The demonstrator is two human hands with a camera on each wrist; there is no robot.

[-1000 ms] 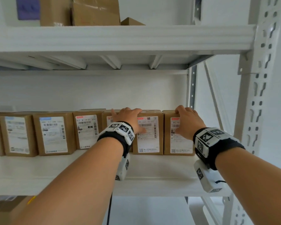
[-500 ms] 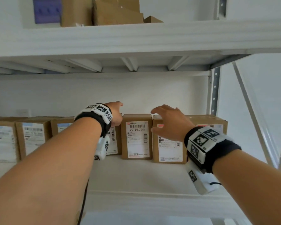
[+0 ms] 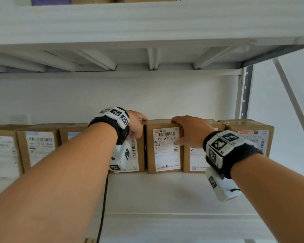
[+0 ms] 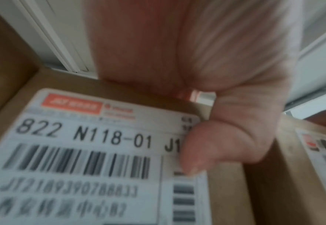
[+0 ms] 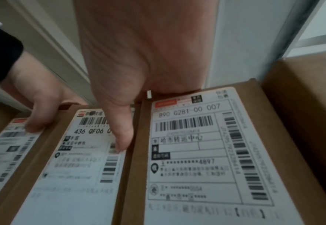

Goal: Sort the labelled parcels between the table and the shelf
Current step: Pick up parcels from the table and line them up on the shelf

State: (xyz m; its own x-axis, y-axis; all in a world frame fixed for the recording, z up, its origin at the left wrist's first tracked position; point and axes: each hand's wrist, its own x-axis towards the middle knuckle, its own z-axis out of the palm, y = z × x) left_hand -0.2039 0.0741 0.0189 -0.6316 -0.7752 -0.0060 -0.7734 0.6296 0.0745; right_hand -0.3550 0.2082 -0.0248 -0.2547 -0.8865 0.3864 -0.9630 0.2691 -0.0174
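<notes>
Nearest the camera, two bare forearms are stretched toward a white shelf [image 3: 165, 193], each wrist wrapped in a black band carrying white marker blocks. Beyond them, a row of brown labelled parcels is stood upright along the shelf, side by side.

The left hand [image 3: 136, 126] is laid over the top right corner of the parcel marked 822 N118-01 [image 4: 85, 152]; in the left wrist view its thumb [image 4: 206, 152] is seen pressed on the label's right edge while the fingers are hooked over the top, so the parcel is gripped.

The right hand [image 3: 191, 131] is set on the neighbouring parcel marked 436 QF06 012 [image 3: 165, 148]: the fingers are curled over its top edge and the thumb [image 5: 122, 137] is pressed on the right side of its label, so this parcel is grasped too.

Just to the right, touching it, the parcel marked 890 G281-00 007 [image 5: 193, 152] is seen, and past that a further parcel [image 3: 253, 135] at the row's end.

Farther back, a white wall is seen behind the row, and the underside of an upper shelf [image 3: 147, 23] is seen overhead.
</notes>
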